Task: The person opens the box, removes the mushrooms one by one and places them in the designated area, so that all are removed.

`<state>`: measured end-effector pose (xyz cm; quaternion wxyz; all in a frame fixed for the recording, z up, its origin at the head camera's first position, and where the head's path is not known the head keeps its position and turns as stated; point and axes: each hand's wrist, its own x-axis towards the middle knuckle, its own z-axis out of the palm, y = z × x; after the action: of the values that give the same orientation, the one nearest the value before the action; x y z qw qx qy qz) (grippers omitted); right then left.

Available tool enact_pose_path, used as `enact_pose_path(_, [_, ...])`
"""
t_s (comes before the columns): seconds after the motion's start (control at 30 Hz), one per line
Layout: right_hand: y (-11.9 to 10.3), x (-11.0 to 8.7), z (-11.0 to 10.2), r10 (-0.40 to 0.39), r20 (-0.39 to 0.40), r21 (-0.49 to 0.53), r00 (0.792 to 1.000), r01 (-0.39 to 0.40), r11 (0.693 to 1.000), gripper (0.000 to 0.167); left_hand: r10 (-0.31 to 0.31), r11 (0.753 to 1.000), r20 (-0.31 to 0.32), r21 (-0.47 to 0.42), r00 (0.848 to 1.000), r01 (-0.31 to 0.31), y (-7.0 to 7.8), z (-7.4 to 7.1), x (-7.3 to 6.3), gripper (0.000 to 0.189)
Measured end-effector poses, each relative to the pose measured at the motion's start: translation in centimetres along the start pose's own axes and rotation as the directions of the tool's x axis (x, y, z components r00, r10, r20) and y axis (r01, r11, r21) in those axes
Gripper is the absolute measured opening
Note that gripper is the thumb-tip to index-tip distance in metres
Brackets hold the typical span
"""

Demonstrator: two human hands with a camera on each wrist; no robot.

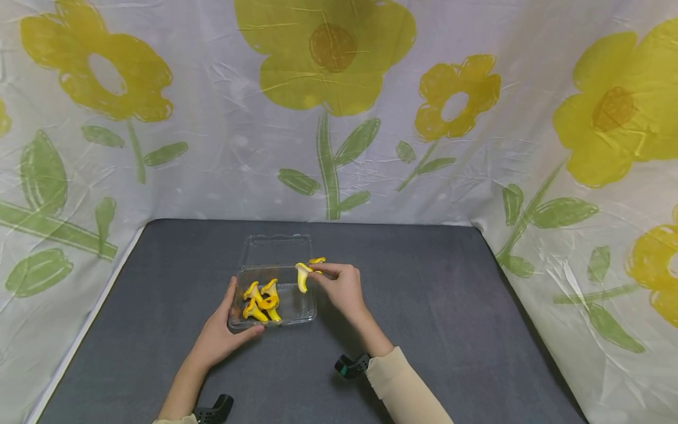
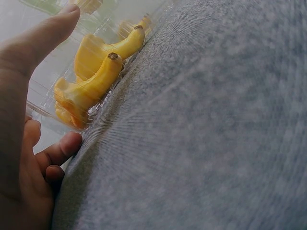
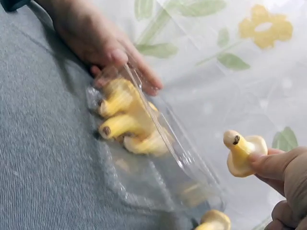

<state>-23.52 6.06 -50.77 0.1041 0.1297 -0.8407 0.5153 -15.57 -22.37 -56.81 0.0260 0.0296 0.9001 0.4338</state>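
Observation:
A clear plastic container (image 1: 299,307) stands on the table with its lid (image 1: 278,250) folded back. My left hand (image 1: 218,334) grips its left side, thumb at the front rim. Several yellow chanterelle mushrooms (image 1: 255,311) lie in the container's left half; their stems (image 2: 103,76) show through the wall in the left wrist view. Above the right end of the container, my right hand (image 1: 343,290) pinches another chanterelle (image 3: 245,154) between thumb and fingers, its stem hanging down in the head view. One more chanterelle (image 1: 318,259) shows just behind the right hand, beside the lid.
A dark grey cloth covers the table (image 1: 434,330). White sheeting (image 1: 222,147) printed with yellow flowers hangs behind and at both sides. Each wrist wears a black camera band (image 1: 352,366), and the sleeves are beige.

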Motion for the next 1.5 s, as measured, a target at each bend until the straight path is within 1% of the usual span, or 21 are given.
enact_pose_path(0.23, [1.4,0.2,-1.1,0.032,-0.031,0.004,0.999,-0.032,0.999,0.017,-0.005,1.0,0.003,0.0,1.0,0.005,-0.1,0.0,0.0,0.129])
enact_pose_path(0.4, [2.8,0.3,-1.9,0.048,-0.076,0.002,0.996,-0.048,0.999,0.018,-0.005,1.0,0.001,-0.008,1.0,0.005,-0.2,0.1,0.0,0.129])
enact_pose_path(0.67, [5.1,0.8,-2.5,0.067,-0.132,-0.017,0.989,-0.07,0.997,0.017,-0.006,1.0,0.002,-0.014,1.0,0.006,-0.3,0.2,0.0,0.13])
enact_pose_path(0.93, [6.8,1.4,-2.5,0.099,-0.142,-0.067,0.985,-0.109,0.992,0.017,0.001,1.0,-0.001,-0.009,1.0,-0.001,-0.2,0.1,0.0,0.129])
enact_pose_path(1.07, [7.8,1.8,-2.3,0.107,-0.151,-0.072,0.983,-0.119,0.99,0.015,0.004,1.0,-0.002,-0.007,1.0,-0.004,-0.2,0.2,0.0,0.13])
enact_pose_path(1.17, [8.5,2.1,-2.1,0.111,-0.141,-0.079,0.984,-0.123,0.989,0.016,0.001,1.0,-0.001,-0.006,1.0,-0.001,-0.1,0.2,0.0,0.13])
enact_pose_path(1.3, [9.4,2.1,-1.8,0.088,-0.121,-0.1,0.989,-0.101,0.99,0.016,0.0,1.0,-0.002,-0.007,1.0,0.0,-0.1,0.1,0.0,0.13])
enact_pose_path(1.5, [10.2,2.1,-1.4,-0.012,-0.127,-0.137,0.992,-0.006,0.991,0.014,0.003,1.0,-0.003,-0.007,1.0,-0.003,-0.1,0.1,0.0,0.13])
